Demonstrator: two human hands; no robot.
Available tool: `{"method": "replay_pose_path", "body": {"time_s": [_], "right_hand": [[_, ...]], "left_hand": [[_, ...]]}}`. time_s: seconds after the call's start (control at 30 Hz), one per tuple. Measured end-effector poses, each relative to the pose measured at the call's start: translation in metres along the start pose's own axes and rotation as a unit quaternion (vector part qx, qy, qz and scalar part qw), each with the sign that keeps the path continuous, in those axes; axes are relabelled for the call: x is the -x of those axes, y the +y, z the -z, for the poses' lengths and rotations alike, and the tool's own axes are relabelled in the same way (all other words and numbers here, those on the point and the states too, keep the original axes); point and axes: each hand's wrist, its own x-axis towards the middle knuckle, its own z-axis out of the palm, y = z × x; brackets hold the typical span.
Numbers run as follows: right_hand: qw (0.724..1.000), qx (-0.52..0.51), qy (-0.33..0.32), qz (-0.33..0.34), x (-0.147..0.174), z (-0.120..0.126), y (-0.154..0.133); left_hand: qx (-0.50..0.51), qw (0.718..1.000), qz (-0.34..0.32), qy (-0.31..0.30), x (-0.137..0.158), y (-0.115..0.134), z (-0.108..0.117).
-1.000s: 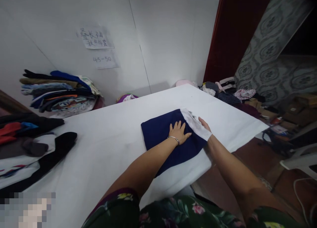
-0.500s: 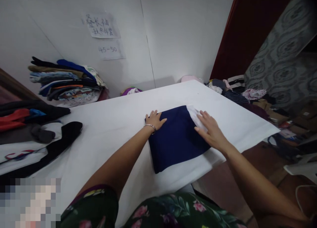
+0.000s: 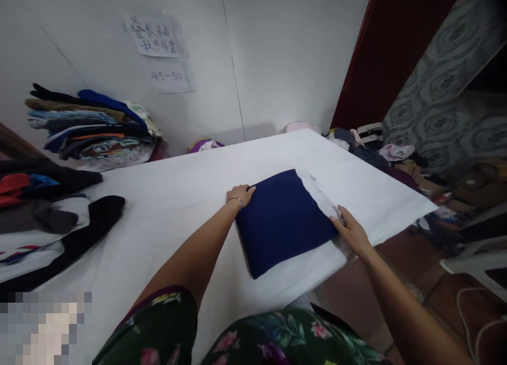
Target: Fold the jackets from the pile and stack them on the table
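Note:
A navy blue garment (image 3: pixel 285 225), folded into a rough rectangle, lies on a white-covered table (image 3: pixel 186 190) in front of me. A white strip of cloth (image 3: pixel 315 188) shows along its right side. At the far left corner, my left hand (image 3: pixel 240 195) grips the garment's edge, thumb on top and the other fingers bunched. My right hand (image 3: pixel 351 232) pinches the right edge near the close corner, with its thumb over the navy cloth. Some fingertips of both hands are hidden by the fabric.
A tall stack of folded clothes (image 3: pixel 99 127) stands against the wall at the back left. More garments (image 3: pixel 43 217) are piled along the left side. Clothes and boxes (image 3: pixel 420 177) lie beyond the table's right edge, with a white plastic stool (image 3: pixel 467 262) nearer.
My flat hands have left the garment's top and now grip its edges. The left moved to the left corner, the right slid outward and closer to me. The view has shifted slightly.

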Motion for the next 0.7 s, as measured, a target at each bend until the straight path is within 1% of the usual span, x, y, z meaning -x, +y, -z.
{"method": "replay_pose_path", "body": {"time_s": [0.07, 0.13, 0.23, 0.33, 0.43, 0.53, 0.63, 0.67, 0.7], "right_hand": [[0.999, -0.03, 0.003, -0.022, 0.002, 0.002, 0.002], [0.998, -0.052, -0.002, -0.044, -0.005, 0.004, 0.0], [0.994, -0.061, -0.04, -0.076, -0.025, 0.008, -0.006], [0.992, -0.047, -0.09, -0.07, -0.042, 0.011, -0.014], [0.989, -0.064, -0.128, -0.047, -0.052, 0.012, -0.029], [0.989, -0.068, -0.134, 0.009, -0.072, 0.007, -0.056], [0.985, -0.087, -0.122, 0.08, -0.113, -0.009, -0.094], [0.983, -0.099, -0.113, 0.101, -0.129, -0.018, -0.109], [0.981, -0.111, -0.1, 0.12, -0.144, -0.029, -0.123]], "left_hand": [[-0.004, 1.0, -0.006, -0.014, -0.009, -0.001, 0.003], [-0.003, 0.999, -0.015, -0.037, -0.018, -0.002, 0.006], [0.007, 0.997, -0.03, -0.064, -0.024, -0.008, 0.011], [0.021, 0.997, -0.038, -0.071, -0.019, -0.02, 0.017], [0.042, 0.996, -0.038, -0.065, -0.003, -0.039, 0.022], [0.135, 0.989, -0.002, -0.065, 0.016, -0.064, 0.025], [0.253, 0.963, 0.073, -0.051, 0.035, -0.092, 0.024], [0.262, 0.959, 0.097, -0.04, 0.04, -0.1, 0.023], [0.248, 0.961, 0.115, -0.03, 0.046, -0.106, 0.021]]}}
